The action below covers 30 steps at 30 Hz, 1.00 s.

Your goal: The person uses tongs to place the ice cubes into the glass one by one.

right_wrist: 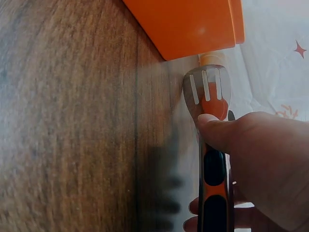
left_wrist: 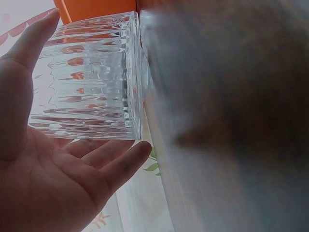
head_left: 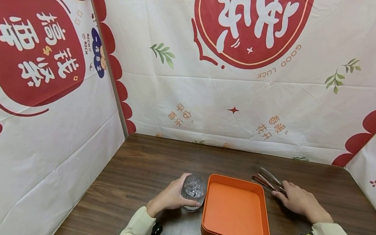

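A clear ribbed glass (head_left: 194, 190) stands in my left hand (head_left: 173, 194), close to the left side of an orange tray (head_left: 227, 207). Thumb and fingers lie around opposite sides of this ribbed glass (left_wrist: 91, 77) in the left wrist view. On the tray's right, my right hand (head_left: 300, 200) holds a pair of metal tongs (head_left: 265, 180). Its thumb presses near the slotted head of the tongs (right_wrist: 206, 87) in the right wrist view, and some fingers show behind the handle. The tongs' tips point away to the left, past the tray's far right corner.
The orange tray has a raised rim and sits on a dark wood-grain table (head_left: 159, 152) between both hands. White printed cloth (head_left: 236, 88) hangs behind the table's far edge, and another sheet of cloth (head_left: 74, 153) hangs along the left side.
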Available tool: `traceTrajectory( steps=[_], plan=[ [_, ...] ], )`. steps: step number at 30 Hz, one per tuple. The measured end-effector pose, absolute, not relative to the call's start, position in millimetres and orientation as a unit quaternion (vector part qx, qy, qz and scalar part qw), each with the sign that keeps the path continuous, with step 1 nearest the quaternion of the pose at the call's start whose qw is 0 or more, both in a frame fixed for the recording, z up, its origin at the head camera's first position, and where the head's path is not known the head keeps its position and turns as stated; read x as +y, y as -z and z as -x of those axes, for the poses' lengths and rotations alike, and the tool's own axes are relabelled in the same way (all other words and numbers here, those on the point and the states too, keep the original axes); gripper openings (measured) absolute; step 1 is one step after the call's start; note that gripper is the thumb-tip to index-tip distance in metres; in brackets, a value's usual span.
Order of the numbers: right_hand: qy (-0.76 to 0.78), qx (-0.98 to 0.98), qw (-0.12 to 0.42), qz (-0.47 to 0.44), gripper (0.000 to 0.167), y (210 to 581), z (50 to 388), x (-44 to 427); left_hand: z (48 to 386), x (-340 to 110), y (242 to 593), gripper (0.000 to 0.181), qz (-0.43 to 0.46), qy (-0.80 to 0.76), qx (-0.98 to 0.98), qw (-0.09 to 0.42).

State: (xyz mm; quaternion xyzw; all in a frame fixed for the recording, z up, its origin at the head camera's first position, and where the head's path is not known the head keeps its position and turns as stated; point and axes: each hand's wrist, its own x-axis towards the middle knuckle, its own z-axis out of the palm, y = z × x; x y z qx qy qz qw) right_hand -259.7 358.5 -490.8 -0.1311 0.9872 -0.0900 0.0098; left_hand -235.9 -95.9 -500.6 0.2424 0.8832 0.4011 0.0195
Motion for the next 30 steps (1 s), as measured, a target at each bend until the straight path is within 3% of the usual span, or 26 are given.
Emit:
traceTrajectory(
  steps=[25,30],
  plan=[
    [0.088,0.986,0.009,0.145,0.05,495.7,258.4,356.6,235.7,-96.9,499.1,0.103,-0.211,-0.381,0.899,0.039],
    [0.09,0.986,0.012,0.137,0.053,496.2,259.0,356.3,238.2,-97.8,501.4,0.098,-0.223,-0.382,0.896,0.021]
  ],
)
